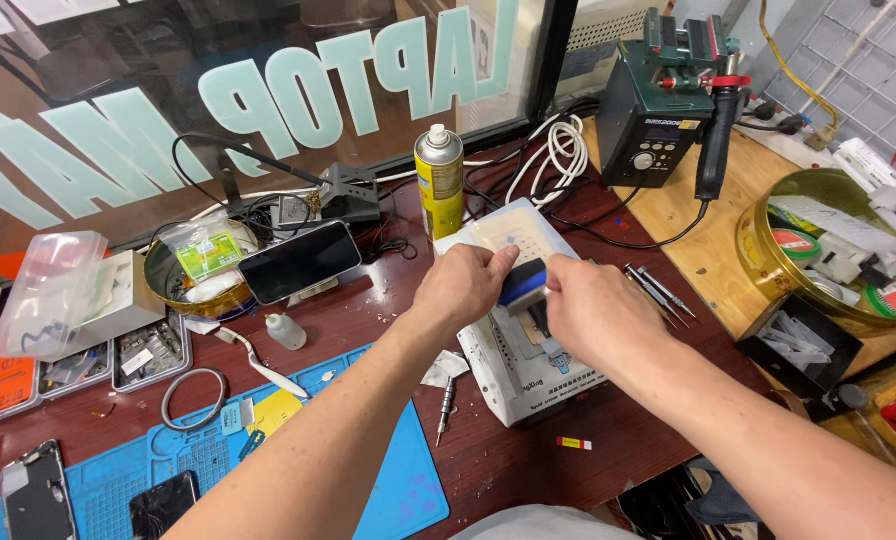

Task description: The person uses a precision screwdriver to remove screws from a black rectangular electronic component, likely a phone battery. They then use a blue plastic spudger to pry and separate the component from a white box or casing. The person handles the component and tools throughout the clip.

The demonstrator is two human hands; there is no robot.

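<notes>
Looked like early-to-middle of the job, judging by the layout. A small dark blue block (pixel 521 283) was being held over the white heating machine (pixel 513 365), pinched from both sides: the left hand (pixel 461 287) was closed on its 9 o'clock edge, the right hand (pixel 590 312) was closed on its 3 o'clock edge (fingertips curled tight, no gap to be seen). The block was sat right on the machine's top plate, roughly mid-desk. What lay under it couldn't be made out, so whether anything had been lifted or separated yet was anyone's guess. Two tweezers (pixel 653 290) at 3 o'clock and a small screwdriver (pixel 445 405) at 7 o'clock were left untouched, same for the spray can (pixel 439 178) at 12.
</notes>
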